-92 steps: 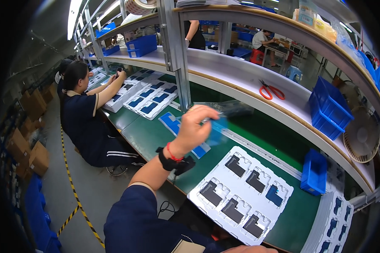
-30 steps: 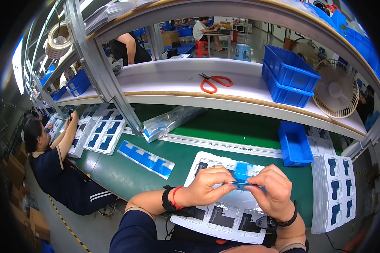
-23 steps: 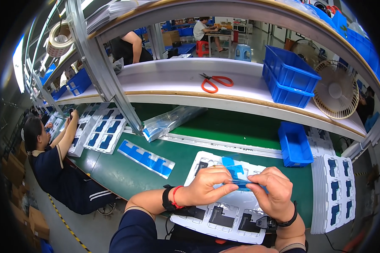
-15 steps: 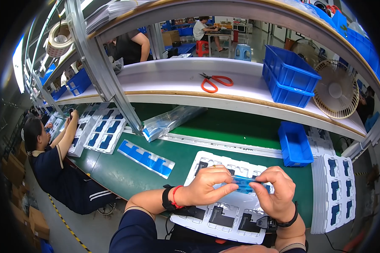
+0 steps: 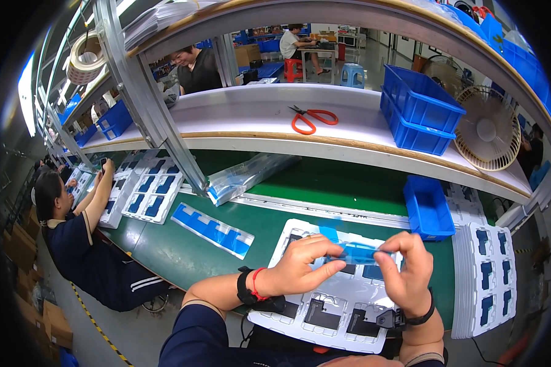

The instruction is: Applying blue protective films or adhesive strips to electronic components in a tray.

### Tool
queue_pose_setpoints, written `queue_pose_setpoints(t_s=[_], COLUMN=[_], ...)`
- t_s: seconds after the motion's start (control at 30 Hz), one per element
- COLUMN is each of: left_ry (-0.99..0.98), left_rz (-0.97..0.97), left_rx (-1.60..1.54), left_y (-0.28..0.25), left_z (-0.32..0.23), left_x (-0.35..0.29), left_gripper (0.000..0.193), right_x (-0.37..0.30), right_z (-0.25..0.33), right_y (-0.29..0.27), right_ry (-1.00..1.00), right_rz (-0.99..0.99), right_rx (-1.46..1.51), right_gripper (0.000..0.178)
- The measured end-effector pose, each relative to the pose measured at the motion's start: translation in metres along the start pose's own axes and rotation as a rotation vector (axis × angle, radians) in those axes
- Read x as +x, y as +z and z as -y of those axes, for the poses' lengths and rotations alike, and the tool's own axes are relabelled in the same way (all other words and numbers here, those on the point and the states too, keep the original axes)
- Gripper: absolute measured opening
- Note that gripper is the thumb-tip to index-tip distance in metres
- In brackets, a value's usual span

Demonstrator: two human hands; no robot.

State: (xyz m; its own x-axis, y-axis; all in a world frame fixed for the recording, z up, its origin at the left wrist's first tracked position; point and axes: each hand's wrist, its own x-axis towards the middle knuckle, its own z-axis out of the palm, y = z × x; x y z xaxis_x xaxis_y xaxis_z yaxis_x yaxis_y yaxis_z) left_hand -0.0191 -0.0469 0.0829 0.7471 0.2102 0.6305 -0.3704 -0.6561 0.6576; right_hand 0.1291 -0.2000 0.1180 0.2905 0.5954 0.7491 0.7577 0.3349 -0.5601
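Note:
Between my two hands is a translucent blue film piece [image 5: 359,252], stretched above a white plastic tray [image 5: 333,296]. My left hand [image 5: 306,263] pinches its left end between thumb and fingers. At the right end, my right hand [image 5: 407,266] pinches it the same way. A blue flap [image 5: 329,229] shows behind the film, though I cannot tell whether it belongs to the same piece. Dark notched flat parts, such as one dark part [image 5: 321,314], sit in the tray's pockets beneath my hands. My hands and the film hide some pockets.
A blue film strip [image 5: 211,230] lies left of the tray, beyond it a clear-wrapped bundle [image 5: 248,177]. To the right stand a blue bin [image 5: 427,208] and stacked trays [image 5: 485,281]. Red-handled cutters [image 5: 312,119] lie on the shelf [image 5: 245,116]. A co-worker [image 5: 82,238] sits at left.
The film has turned from nearly edge-on to show more of its face, and a blue flap appears behind it. My right hand has risen slightly. A person behind the shelf has shifted.

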Motion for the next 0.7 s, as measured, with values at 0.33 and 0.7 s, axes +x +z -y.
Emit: queue_pose_setpoints(t_s=[0.33,0.7], left_ry=[-0.430,-0.709], left_rz=[0.265,0.231], left_rx=[-0.101,-0.402], left_y=[0.027,0.031], left_z=[0.110,0.125], left_x=[-0.013,-0.015], left_gripper=[0.021,0.012], right_x=[-0.030,-0.036], right_z=[-0.155,-0.163], right_y=[0.020,0.021], right_ry=[1.083,1.054], right_rz=[0.059,0.055], right_rx=[0.778,0.829], right_gripper=[0.009,0.011])
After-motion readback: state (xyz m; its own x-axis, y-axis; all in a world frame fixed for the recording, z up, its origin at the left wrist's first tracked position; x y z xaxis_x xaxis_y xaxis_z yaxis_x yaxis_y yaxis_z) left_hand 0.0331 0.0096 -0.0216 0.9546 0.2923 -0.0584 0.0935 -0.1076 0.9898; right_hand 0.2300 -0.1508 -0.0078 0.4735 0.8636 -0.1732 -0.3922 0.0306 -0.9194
